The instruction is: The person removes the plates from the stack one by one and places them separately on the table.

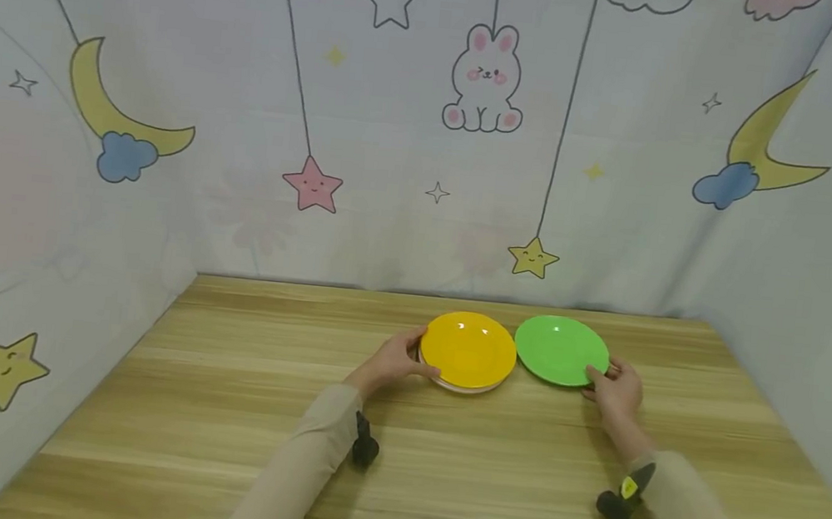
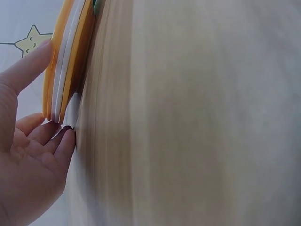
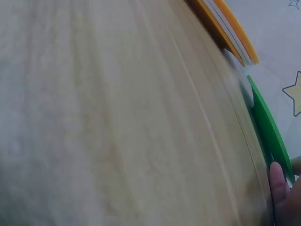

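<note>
A stack of several plates, with a yellow plate [image 1: 468,350] on top, stands near the back of the table. In the left wrist view white plates [image 2: 64,61] show between orange-yellow ones. My left hand [image 1: 395,359] grips the stack at its left side, thumb at the top rim and fingers curled at the lower edge. Just right of the stack is a single green plate [image 1: 561,350]. My right hand [image 1: 616,388] pinches its right front rim, thumb on top and fingers beneath. In the right wrist view the green plate [image 3: 270,129] is seen edge-on.
The wooden table [image 1: 396,466] runs back to a pale cloth wall [image 1: 379,248] printed with stars, moons and a rabbit. Similar cloth hangs at the left and right sides. A small dark camera [image 1: 365,450] sits at the left wrist, another camera [image 1: 616,508] at the right.
</note>
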`<move>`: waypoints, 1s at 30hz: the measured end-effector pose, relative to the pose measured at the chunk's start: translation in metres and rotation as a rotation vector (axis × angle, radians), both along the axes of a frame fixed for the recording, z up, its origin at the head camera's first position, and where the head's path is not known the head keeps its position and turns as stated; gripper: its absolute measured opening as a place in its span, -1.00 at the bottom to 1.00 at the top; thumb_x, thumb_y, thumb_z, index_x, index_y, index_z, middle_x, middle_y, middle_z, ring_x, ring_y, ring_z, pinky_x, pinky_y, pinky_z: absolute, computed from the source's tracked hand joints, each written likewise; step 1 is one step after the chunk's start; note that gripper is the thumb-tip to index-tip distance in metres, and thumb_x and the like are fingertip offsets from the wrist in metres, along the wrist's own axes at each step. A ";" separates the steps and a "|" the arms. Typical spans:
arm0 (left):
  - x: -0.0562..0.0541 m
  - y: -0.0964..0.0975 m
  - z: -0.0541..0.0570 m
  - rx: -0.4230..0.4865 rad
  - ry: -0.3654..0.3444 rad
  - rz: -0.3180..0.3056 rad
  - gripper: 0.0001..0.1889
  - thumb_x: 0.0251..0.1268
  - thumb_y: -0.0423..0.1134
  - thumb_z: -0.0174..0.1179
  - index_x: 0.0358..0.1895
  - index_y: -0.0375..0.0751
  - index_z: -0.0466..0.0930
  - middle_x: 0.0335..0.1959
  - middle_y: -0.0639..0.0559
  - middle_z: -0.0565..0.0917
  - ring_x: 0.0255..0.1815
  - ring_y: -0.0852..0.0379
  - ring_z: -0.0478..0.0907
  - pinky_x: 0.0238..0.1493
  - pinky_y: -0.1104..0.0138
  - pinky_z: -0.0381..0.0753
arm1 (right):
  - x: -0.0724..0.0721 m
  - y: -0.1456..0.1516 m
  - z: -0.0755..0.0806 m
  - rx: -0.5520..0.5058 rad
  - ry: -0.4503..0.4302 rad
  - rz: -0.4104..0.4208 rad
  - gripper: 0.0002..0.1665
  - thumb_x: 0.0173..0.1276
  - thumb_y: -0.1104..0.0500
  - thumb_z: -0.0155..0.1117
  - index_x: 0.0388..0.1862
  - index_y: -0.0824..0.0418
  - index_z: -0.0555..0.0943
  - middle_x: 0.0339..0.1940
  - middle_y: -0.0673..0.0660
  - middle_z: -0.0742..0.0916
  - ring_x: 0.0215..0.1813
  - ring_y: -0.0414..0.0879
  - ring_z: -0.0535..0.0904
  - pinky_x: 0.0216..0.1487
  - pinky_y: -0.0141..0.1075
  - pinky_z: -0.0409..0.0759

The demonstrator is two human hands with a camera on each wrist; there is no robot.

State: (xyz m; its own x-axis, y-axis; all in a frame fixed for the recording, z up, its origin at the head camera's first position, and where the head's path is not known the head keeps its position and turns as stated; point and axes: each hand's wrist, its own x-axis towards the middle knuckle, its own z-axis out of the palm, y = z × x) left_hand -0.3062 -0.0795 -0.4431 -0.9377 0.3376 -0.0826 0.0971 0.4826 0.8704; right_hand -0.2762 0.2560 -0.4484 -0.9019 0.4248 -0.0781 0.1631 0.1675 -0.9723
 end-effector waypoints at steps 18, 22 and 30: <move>0.002 0.003 0.000 0.010 0.002 -0.003 -0.08 -0.06 -0.20 0.39 0.37 -0.33 0.05 0.37 -0.14 0.17 0.39 0.03 0.06 0.39 0.24 0.06 | 0.002 0.011 -0.007 0.236 -0.045 0.015 -0.38 0.22 0.31 0.16 0.22 0.54 0.26 0.01 0.45 0.48 -0.54 -0.38 0.41 -0.60 -0.53 0.55; 0.001 0.003 0.000 0.015 -0.001 -0.009 -0.07 -0.06 -0.18 0.39 0.37 -0.33 0.04 0.37 -0.14 0.16 0.40 0.03 0.05 0.39 0.24 0.06 | 0.003 0.010 -0.004 0.241 -0.051 0.009 -0.36 0.22 0.29 0.16 0.23 0.53 0.25 0.00 0.44 0.48 -0.55 -0.37 0.41 -0.61 -0.54 0.54; -0.003 0.000 -0.003 0.041 -0.009 -0.005 -0.05 -0.10 -0.17 0.41 0.37 -0.31 0.05 0.38 -0.12 0.16 0.40 0.05 0.04 0.39 0.24 0.05 | 0.003 0.003 0.006 0.244 -0.051 -0.038 -0.34 0.23 0.20 0.17 0.24 0.47 0.25 -0.10 0.28 0.45 -0.57 -0.29 0.38 -0.67 -0.51 0.43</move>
